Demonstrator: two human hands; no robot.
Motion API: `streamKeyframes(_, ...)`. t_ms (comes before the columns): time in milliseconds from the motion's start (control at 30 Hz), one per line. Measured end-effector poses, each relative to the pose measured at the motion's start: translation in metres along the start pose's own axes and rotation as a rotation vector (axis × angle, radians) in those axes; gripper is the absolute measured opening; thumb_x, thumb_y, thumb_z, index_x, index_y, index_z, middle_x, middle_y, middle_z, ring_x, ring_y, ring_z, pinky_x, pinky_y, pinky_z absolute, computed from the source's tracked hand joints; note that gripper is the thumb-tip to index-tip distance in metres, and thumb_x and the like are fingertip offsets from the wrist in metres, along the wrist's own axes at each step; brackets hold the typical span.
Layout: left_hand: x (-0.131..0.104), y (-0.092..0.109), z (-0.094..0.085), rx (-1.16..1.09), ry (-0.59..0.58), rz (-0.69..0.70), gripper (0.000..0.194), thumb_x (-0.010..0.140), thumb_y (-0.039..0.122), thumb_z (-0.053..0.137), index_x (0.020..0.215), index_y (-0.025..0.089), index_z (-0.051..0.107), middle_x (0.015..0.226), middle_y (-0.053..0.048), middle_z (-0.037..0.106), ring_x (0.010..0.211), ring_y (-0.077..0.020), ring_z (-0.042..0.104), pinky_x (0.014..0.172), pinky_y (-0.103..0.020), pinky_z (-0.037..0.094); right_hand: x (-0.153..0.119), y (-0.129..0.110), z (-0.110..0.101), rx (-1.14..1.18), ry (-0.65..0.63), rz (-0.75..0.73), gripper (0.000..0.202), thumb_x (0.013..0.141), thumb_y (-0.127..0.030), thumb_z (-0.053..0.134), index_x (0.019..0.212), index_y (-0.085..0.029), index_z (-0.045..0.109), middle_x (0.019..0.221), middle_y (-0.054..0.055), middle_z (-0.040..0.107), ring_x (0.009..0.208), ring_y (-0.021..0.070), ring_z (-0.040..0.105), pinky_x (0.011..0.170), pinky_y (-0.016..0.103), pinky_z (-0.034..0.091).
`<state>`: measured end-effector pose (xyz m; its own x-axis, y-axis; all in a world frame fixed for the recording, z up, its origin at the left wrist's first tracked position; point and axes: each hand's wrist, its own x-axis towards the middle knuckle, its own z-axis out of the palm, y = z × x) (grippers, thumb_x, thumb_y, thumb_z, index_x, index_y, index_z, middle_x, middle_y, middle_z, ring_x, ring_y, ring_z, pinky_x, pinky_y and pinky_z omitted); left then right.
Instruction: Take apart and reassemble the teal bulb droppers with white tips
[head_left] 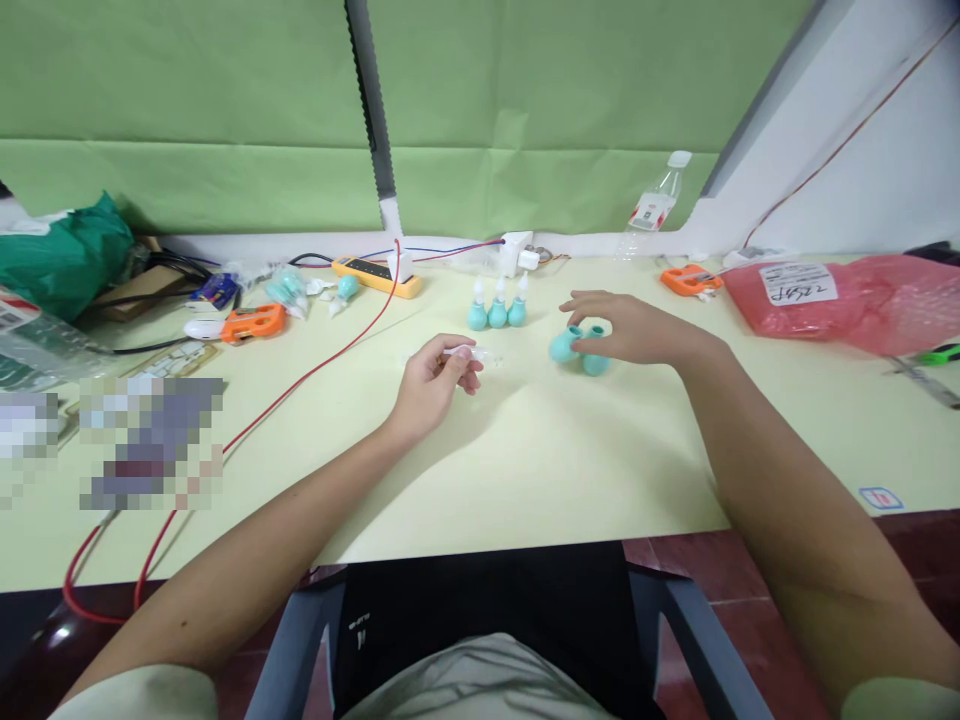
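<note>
Between the thumb and fingers of my left hand (441, 375) is a small clear plastic piece (480, 354), its tip pointing right. My right hand (619, 328), fingers apart, reaches over two teal bulbs (564, 346) with open necks; the fingertips are at or just above them, and contact is hard to tell. Behind, between the hands, three teal bulbs with whitish nozzles (497, 312) stand upright in a row.
At the back left lie a yellow multimeter (379, 277), bagged teal bulbs (288, 290) and an orange tool (253, 322). A red cable (300, 382) crosses the left side. At right are another orange tool (690, 281), a clear bottle (660, 200) and a red bag (840, 300).
</note>
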<state>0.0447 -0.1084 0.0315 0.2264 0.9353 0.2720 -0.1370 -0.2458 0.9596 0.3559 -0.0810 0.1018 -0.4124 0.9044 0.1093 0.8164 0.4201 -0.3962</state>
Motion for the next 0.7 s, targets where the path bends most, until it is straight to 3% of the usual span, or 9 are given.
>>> streamKeyframes(100, 0.001, 0.000, 0.001, -0.070, -0.019, -0.013, 0.041, 0.090, 0.052, 0.068, 0.109, 0.016, 0.061, 0.089, -0.007, 0.071, 0.070, -0.0152, 0.069, 0.064, -0.032, 0.059, 0.004, -0.036, -0.001, 0.273, 0.064, -0.072, 0.023, 0.079, -0.023, 0.069, 0.102, -0.025, 0.071, 0.130, 0.007, 0.070, 0.123, 0.0330, 0.063, 0.103, 0.049, 0.050)
streamKeyframes(233, 0.002, 0.002, -0.001, -0.102, 0.022, -0.002, 0.041, 0.089, 0.052, 0.069, 0.108, 0.017, 0.059, 0.088, -0.005, 0.069, 0.068, -0.0143, 0.069, 0.063, -0.031, 0.059, 0.023, -0.069, 0.028, 0.637, -0.053, -0.185, 0.019, 0.071, -0.016, 0.073, 0.086, -0.022, 0.065, 0.090, 0.004, 0.074, 0.086, 0.0256, 0.070, 0.074, 0.038, 0.058)
streamKeyframes(367, 0.004, 0.004, -0.005, -0.077, 0.108, 0.033, 0.033, 0.090, 0.047, 0.067, 0.102, 0.017, 0.061, 0.076, 0.000, 0.065, 0.059, -0.0116, 0.063, 0.057, -0.027, 0.054, 0.031, -0.072, 0.075, 0.914, -0.228, -0.189, 0.011, 0.079, -0.024, 0.067, 0.086, -0.022, 0.058, 0.075, -0.001, 0.065, 0.061, 0.0183, 0.066, 0.057, 0.033, 0.056)
streamKeyframes(433, 0.003, 0.004, -0.008, -0.043, 0.116, 0.040, 0.026, 0.091, 0.042, 0.065, 0.097, 0.017, 0.062, 0.071, 0.001, 0.063, 0.054, -0.0103, 0.059, 0.055, -0.026, 0.051, 0.028, -0.069, 0.097, 0.999, -0.215, -0.162, 0.014, 0.083, -0.029, 0.066, 0.091, -0.022, 0.057, 0.073, -0.003, 0.062, 0.052, 0.0157, 0.063, 0.052, 0.030, 0.052)
streamKeyframes(500, 0.002, 0.004, -0.009, 0.004, 0.094, 0.035, 0.021, 0.091, 0.038, 0.064, 0.092, 0.017, 0.062, 0.067, 0.002, 0.062, 0.051, -0.0094, 0.057, 0.053, -0.025, 0.049, 0.024, -0.066, 0.113, 1.005, -0.188, -0.150, 0.019, 0.087, -0.033, 0.066, 0.100, -0.020, 0.061, 0.075, -0.002, 0.062, 0.053, 0.0161, 0.065, 0.056, 0.032, 0.054)
streamKeyframes(700, -0.002, 0.002, -0.008, 0.089, 0.052, 0.044, 0.016, 0.091, 0.033, 0.063, 0.088, 0.017, 0.063, 0.063, 0.003, 0.060, 0.048, -0.0090, 0.055, 0.050, -0.023, 0.046, 0.019, -0.065, 0.127, 0.890, 0.037, -0.137, 0.021, 0.083, -0.035, 0.073, 0.076, -0.021, 0.060, 0.074, 0.000, 0.061, 0.067, 0.0187, 0.067, 0.064, 0.032, 0.054)
